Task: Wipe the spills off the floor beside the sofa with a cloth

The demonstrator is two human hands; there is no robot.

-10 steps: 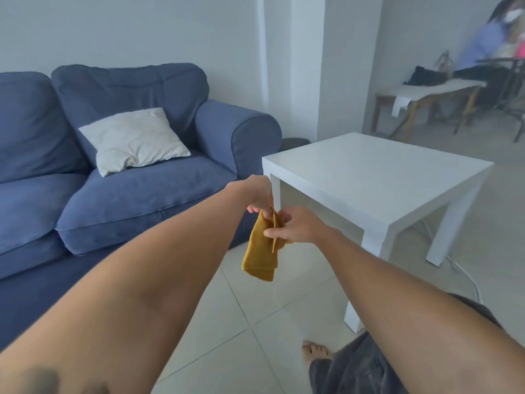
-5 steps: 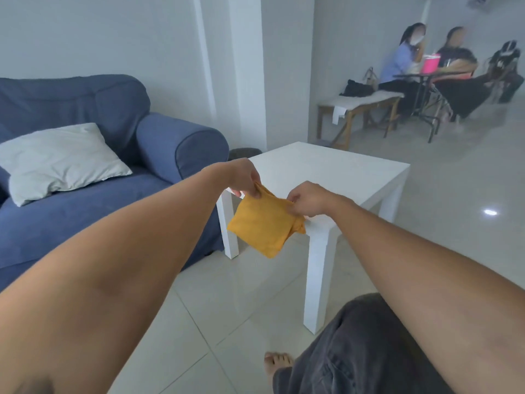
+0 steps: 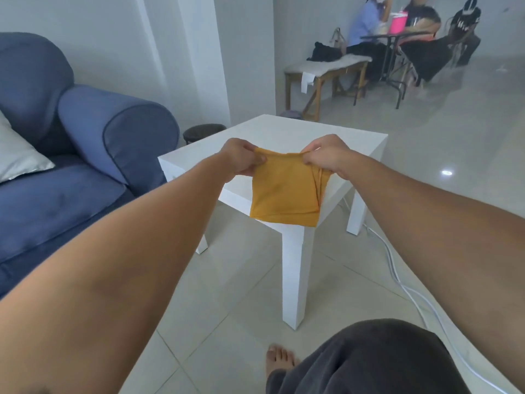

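Note:
A folded mustard-yellow cloth (image 3: 285, 191) hangs in the air in front of me, over the near corner of a white side table (image 3: 306, 137). My left hand (image 3: 241, 159) pinches its top left corner and my right hand (image 3: 326, 156) pinches its top right corner, both arms stretched out. The blue sofa (image 3: 85, 155) stands to the left, its armrest close to the table. Pale floor tiles (image 3: 227, 302) lie between the sofa and the table; I see no spill on them.
A white cushion (image 3: 17, 155) lies on the sofa. A dark round bin (image 3: 203, 130) sits behind the armrest. A white cable (image 3: 397, 274) runs over the floor at right. My bare foot (image 3: 279, 356) and dark-clothed knee are below. Several people sit at a far table.
The cloth has been spread from a hanging bunch into a flat folded square held by both top corners. My view has swung to the right, so less of the sofa shows.

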